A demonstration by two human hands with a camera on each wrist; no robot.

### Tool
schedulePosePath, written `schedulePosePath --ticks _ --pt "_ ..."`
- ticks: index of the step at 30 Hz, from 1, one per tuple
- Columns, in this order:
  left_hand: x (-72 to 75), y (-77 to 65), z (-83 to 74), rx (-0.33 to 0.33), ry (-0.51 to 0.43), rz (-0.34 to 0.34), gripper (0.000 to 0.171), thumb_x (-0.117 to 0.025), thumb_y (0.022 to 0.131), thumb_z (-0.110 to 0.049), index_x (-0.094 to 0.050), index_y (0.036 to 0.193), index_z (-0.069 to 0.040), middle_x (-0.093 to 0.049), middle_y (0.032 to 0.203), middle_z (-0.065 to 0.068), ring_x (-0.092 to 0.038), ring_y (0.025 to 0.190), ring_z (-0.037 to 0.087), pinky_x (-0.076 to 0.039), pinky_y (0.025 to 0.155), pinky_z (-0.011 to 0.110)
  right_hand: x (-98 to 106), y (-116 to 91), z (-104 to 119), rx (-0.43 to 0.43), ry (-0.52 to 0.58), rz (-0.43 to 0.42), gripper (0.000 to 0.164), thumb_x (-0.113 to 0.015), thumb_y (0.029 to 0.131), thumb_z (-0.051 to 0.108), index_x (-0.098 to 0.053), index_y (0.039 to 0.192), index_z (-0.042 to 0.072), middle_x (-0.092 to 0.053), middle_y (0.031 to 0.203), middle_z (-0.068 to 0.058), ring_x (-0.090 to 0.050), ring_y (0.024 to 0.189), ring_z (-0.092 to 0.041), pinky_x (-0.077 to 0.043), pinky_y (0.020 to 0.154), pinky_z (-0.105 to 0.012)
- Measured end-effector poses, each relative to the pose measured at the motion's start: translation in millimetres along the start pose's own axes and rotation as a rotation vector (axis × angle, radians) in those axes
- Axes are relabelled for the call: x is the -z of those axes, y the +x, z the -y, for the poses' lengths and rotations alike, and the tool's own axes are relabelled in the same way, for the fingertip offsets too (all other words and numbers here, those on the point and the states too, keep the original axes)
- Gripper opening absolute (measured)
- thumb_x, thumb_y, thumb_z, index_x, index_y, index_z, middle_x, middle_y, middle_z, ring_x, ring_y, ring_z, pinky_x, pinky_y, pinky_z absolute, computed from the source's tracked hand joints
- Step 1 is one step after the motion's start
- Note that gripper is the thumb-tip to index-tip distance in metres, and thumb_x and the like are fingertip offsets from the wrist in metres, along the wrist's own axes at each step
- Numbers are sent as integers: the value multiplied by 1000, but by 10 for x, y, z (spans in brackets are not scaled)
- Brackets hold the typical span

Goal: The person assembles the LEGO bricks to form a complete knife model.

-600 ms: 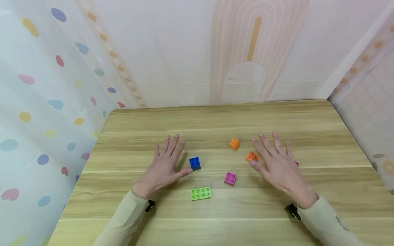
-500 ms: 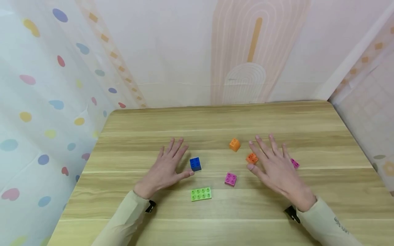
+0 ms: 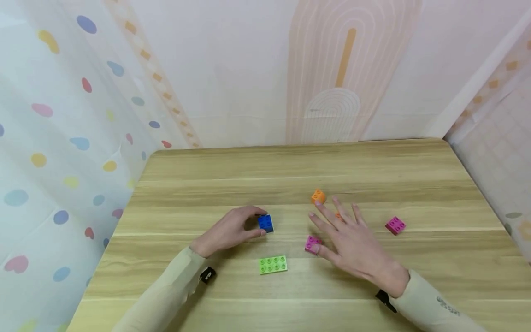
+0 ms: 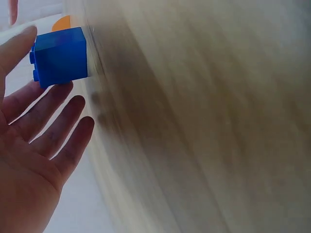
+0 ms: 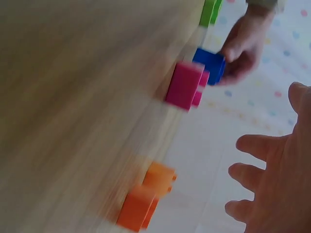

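My left hand (image 3: 232, 230) has its thumb and index finger on opposite sides of a blue toy brick (image 3: 266, 223), pinching it at the table. In the left wrist view the blue brick (image 4: 63, 58) shows its studs towards the thumb, with fingers below it. My right hand (image 3: 356, 244) hovers with fingers spread and holds nothing. Its thumb overlaps a pink brick (image 3: 310, 244) in the head view, and its fingers mostly hide a dark orange brick (image 3: 339, 216). A lighter orange brick (image 3: 318, 195) lies just beyond the fingertips.
A lime green brick (image 3: 273, 264) with two rows of studs lies nearest me, between the hands. Another pink brick (image 3: 396, 225) lies right of my right hand. All rest on a wood-grain table (image 3: 199, 175), with patterned curtains (image 3: 240, 74) behind and at the sides.
My left hand has moved slightly right, its fingers closing from a flat spread around the blue brick. My right hand has moved left and nearer, uncovering the right pink brick.
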State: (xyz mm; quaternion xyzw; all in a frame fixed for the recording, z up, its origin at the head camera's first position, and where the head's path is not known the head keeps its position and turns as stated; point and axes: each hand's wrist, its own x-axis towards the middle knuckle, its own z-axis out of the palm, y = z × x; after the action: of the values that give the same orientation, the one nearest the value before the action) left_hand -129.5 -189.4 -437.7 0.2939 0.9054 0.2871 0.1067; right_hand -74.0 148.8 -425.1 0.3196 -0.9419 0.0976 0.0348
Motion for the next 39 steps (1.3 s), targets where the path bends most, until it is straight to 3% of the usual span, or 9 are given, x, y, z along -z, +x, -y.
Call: schedulePosePath --ticks 5,14,20,24,31,34,39 --pt "-6 43 13 -4 -31 17 41 -75 98 -25 -65 131 -4 -70 120 4 -65 103 14 -57 93 36 -38 46 165 58 5 35 75 -39 103 70 -42 160 21 -25 170 -5 -13 157 -39 -18 121 -71" --pt "-8 50 67 -37 -115 4 35 -74 99 -24 -67 128 -6 -72 115 2 -67 103 14 -58 93 38 -138 183 405 166 85 147 82 -32 100 76 -41 160 20 -26 170 -2 -14 158 -33 -11 124 -67" --pt "-28 45 85 -54 -117 0 32 -72 100 -24 -67 126 -7 -72 114 1 -67 104 14 -58 94 39 -217 285 539 245 87 181 76 -44 101 70 -46 157 18 -35 166 -2 -22 156 -31 -19 123 -65" --pt "-26 34 71 -43 -121 6 33 -72 100 -24 -66 127 -7 -72 113 0 -66 103 14 -58 93 38 -271 344 620 304 71 180 69 -54 101 63 -51 153 18 -45 160 -1 -34 152 -28 -31 120 -62" --pt "-18 27 58 -35 -130 11 32 -72 100 -24 -66 127 -8 -72 115 1 -66 104 15 -57 93 38 -323 433 731 398 4 153 56 -66 100 48 -61 142 11 -62 135 -2 -55 128 -19 -44 114 -39" --pt "-13 27 54 -37 -129 11 32 -71 100 -24 -66 127 -8 -72 116 1 -66 104 14 -57 94 38 -329 454 763 410 -38 143 51 -69 100 43 -64 138 9 -63 127 -2 -60 115 -17 -50 105 -30" --pt "-9 27 55 -48 -127 4 32 -72 100 -24 -67 127 -8 -72 117 2 -66 105 14 -57 95 39 -306 466 801 391 -26 154 33 -71 100 32 -70 125 10 -63 112 -1 -58 93 -12 -54 76 -19"
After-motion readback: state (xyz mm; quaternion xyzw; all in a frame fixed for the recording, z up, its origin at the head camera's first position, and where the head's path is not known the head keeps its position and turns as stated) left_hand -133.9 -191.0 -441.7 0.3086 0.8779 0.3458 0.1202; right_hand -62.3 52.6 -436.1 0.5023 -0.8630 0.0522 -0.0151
